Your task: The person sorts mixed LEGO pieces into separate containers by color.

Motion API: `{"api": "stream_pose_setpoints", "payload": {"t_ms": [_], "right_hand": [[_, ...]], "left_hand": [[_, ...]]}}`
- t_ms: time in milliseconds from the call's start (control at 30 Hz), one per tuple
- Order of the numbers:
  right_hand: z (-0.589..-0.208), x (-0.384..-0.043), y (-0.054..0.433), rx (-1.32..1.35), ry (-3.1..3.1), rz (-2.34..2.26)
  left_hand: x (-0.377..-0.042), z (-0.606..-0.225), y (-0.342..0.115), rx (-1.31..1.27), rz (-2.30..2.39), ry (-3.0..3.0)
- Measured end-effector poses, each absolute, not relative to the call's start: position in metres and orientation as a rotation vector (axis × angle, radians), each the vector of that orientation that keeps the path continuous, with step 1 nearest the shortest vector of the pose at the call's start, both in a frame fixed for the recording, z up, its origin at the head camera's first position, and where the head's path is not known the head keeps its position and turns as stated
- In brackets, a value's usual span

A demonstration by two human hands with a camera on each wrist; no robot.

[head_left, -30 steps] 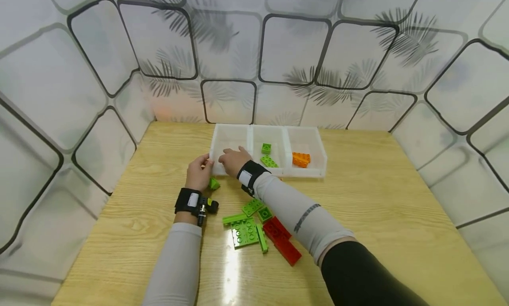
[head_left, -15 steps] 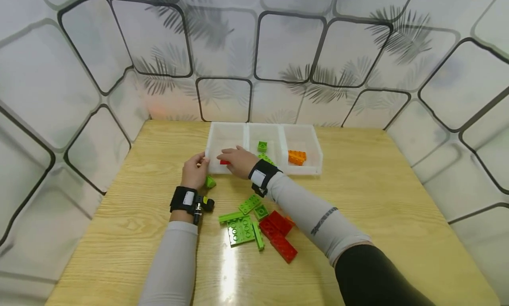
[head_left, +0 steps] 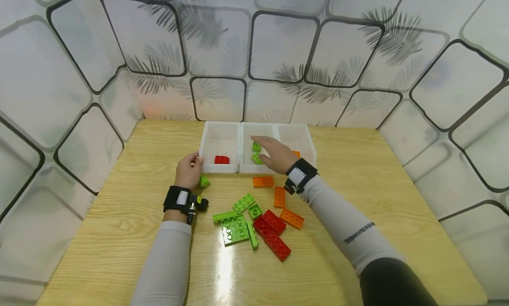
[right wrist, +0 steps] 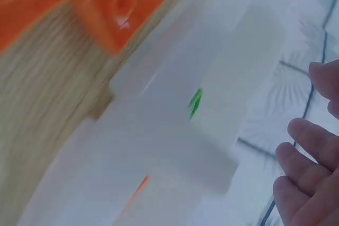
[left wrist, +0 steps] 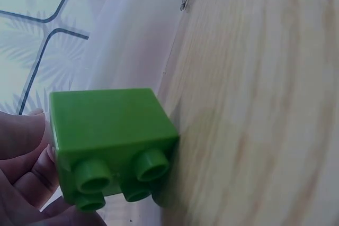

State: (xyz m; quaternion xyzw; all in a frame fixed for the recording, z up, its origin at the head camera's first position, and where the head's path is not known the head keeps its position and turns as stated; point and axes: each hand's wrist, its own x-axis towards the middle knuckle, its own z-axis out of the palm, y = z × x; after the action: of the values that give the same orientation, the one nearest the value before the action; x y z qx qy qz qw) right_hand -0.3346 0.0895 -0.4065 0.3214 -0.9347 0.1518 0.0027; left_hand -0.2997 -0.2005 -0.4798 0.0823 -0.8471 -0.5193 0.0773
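My left hand (head_left: 187, 172) grips the left front corner of a white three-part box (head_left: 238, 168). Beside that hand, a green brick (head_left: 204, 181) rests on the table; in the left wrist view the green brick (left wrist: 111, 123) lies with its studs toward the camera, in front of the fingers. My right hand (head_left: 276, 154) hovers over the middle compartment with fingers extended, holding nothing. A red brick (head_left: 222, 159) lies in the left compartment. The middle one has two green bricks (head_left: 256, 158); an orange brick (head_left: 296, 154) in the right one is mostly hidden.
On the wooden table before the box lie several green pieces (head_left: 234, 230), red bricks (head_left: 277, 245) and orange bricks (head_left: 263, 181). A patterned white wall (head_left: 222, 100) stands behind and at both sides.
My right hand has let go of the red brick in the left compartment and moved right over the middle one, uncovering orange bricks on the table. My left hand stays at the box corner.
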Motion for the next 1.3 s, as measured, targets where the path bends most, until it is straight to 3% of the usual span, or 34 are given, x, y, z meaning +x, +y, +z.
{"api": "stream_pose_setpoints", "payload": {"t_ms": [167,300,467,633,1300], "right_hand": [[-0.418,-0.324,0.145,0.889,-2.79,0.679],[-0.431,-0.315,0.184,0.628,-2.654,0.887],[-0.455,-0.317,0.202,0.192,-2.53,1.303],[-0.479,-0.319,0.211,-0.04,-2.418,1.614],[-0.486,-0.337,0.213,-0.246,-2.338,1.769]], "left_hand": [[-0.3,-0.481,-0.198,0.231,-1.533,-2.561],[-0.299,-0.479,-0.201,0.229,-1.524,-2.569],[-0.293,-0.474,-0.21,0.281,-1.472,-2.577],[-0.284,-0.475,-0.212,0.328,-1.427,-2.546],[-0.256,-0.465,-0.195,0.243,-1.077,-2.987]]}}
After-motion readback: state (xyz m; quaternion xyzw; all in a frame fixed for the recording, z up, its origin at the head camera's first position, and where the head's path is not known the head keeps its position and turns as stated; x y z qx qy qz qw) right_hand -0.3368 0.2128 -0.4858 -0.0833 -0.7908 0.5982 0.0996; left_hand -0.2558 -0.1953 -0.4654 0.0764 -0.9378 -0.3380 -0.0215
